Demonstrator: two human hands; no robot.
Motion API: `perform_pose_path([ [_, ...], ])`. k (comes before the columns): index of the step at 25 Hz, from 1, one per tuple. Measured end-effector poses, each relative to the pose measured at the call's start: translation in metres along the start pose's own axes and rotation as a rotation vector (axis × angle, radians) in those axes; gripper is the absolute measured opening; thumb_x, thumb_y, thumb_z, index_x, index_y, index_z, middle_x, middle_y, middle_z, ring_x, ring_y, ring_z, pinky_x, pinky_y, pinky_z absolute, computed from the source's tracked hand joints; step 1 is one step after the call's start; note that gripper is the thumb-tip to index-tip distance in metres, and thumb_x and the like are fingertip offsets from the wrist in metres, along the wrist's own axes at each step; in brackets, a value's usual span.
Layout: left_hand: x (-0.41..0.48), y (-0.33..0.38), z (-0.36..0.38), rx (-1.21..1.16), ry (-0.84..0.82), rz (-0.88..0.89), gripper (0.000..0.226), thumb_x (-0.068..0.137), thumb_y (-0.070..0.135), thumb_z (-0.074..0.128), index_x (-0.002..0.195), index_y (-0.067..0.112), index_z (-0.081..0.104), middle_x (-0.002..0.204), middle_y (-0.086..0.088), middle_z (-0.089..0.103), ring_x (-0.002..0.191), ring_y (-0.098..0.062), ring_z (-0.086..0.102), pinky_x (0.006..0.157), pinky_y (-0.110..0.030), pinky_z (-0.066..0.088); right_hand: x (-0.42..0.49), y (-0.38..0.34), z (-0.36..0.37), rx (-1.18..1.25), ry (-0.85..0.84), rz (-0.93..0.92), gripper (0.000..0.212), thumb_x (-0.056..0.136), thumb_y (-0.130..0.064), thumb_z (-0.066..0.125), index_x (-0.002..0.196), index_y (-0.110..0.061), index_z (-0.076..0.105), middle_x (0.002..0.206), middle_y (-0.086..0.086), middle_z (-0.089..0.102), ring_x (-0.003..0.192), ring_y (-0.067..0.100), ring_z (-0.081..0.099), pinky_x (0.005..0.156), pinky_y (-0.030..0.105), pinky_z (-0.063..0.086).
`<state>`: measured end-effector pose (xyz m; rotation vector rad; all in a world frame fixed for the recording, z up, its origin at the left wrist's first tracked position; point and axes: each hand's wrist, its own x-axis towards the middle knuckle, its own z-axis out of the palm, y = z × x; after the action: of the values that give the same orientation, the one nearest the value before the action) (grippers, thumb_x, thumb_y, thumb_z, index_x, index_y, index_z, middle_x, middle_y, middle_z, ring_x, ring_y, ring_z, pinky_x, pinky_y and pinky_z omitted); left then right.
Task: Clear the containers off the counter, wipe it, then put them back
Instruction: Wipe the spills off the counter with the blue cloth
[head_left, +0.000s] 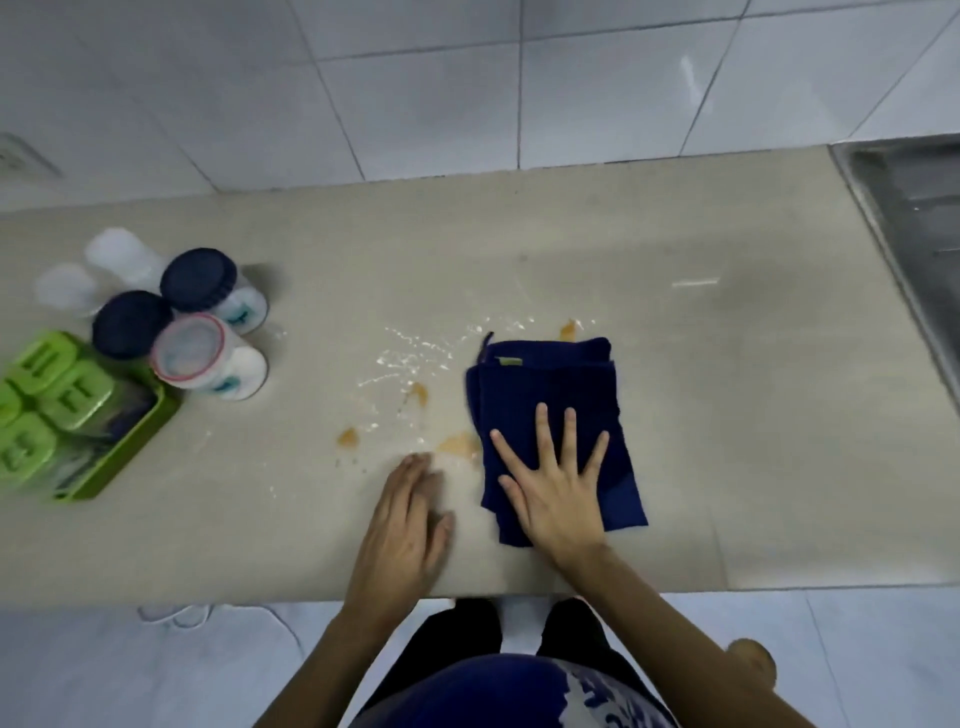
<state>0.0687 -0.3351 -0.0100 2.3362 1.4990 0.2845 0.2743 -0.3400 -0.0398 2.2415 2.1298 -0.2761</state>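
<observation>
A folded dark blue cloth (545, 384) lies on the beige counter (701, 415), right of centre. My right hand (558, 483) presses flat on its near half, fingers spread. My left hand (405, 525) rests flat on the bare counter just left of the cloth, holding nothing. Brown stains (457, 444) and white spilled specks (415, 353) mark the counter left of and beyond the cloth. At the far left stand several containers: two jars with dark blue lids (198, 278), a clear jar with a pink-rimmed lid (189, 349), two white jars (117, 254), and a green tray (111, 457) of green-lidded boxes.
A steel sink drainboard (914, 208) borders the counter at the right. A white tiled wall (467, 88) rises behind. The counter's front edge runs under my forearms, with the tiled floor (104, 675) below.
</observation>
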Motion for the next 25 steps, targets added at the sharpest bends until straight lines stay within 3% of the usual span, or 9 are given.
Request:
perform_pose_path([
  [3,-0.013,-0.035,-0.015,-0.025,0.020,-0.024,0.047,0.096,0.034,0.041,0.133,0.006,0.049,0.147,-0.010,0.042,0.141,-0.022,0.030,0.119,-0.031,0.020,0.011,-0.016,0.001,-0.003,-0.007,0.024,0.054,0.096,-0.052,0.017,0.148,-0.041,0.014,0.159,0.013,0.014,0.144,0.044,0.008,0.107,0.073,0.006],
  [6,-0.016,-0.071,-0.026,-0.053,0.051,-0.057,0.048,0.095,0.034,0.041,0.131,0.005,0.051,0.146,-0.011,0.043,0.139,-0.024,0.033,0.118,-0.030,0.021,-0.001,0.010,0.000,-0.023,0.038,0.038,0.053,0.097,-0.050,0.004,0.148,-0.040,0.015,0.160,0.004,0.016,0.147,0.031,0.009,0.111,0.067,0.012],
  [8,-0.022,-0.089,-0.029,-0.064,0.063,-0.066,0.048,0.095,0.035,0.040,0.131,0.005,0.052,0.146,-0.011,0.043,0.139,-0.025,0.034,0.118,-0.029,0.021,-0.011,0.031,-0.003,-0.016,0.051,0.109,0.052,0.098,-0.047,0.008,0.148,-0.039,0.017,0.160,0.001,0.017,0.147,0.025,0.009,0.113,0.063,0.014],
  [15,-0.051,-0.125,-0.039,-0.149,0.174,-0.152,0.047,0.094,0.034,0.043,0.127,0.004,0.054,0.143,-0.013,0.045,0.138,-0.027,0.036,0.118,-0.031,0.023,-0.013,0.013,-0.005,0.131,0.069,0.254,0.059,0.097,-0.051,0.004,0.144,-0.031,0.034,0.158,-0.004,0.018,0.148,0.027,0.004,0.112,0.067,0.003],
  [20,-0.075,-0.145,-0.052,-0.196,0.243,-0.291,0.045,0.094,0.035,0.042,0.126,0.004,0.052,0.143,-0.011,0.043,0.137,-0.025,0.035,0.116,-0.038,0.027,0.021,-0.083,0.001,0.070,0.016,0.003,0.053,0.098,-0.048,0.007,0.146,-0.036,0.025,0.158,-0.003,0.020,0.146,0.034,0.008,0.110,0.070,0.005],
  [25,-0.078,-0.182,-0.063,-0.108,0.256,-0.386,0.046,0.095,0.033,0.042,0.126,0.000,0.049,0.144,-0.014,0.039,0.137,-0.027,0.034,0.118,-0.030,0.022,0.041,-0.191,0.010,-0.068,-0.070,-0.405,0.053,0.094,-0.046,0.019,0.145,-0.037,0.024,0.158,0.003,0.022,0.144,0.042,0.015,0.102,0.077,0.014],
])
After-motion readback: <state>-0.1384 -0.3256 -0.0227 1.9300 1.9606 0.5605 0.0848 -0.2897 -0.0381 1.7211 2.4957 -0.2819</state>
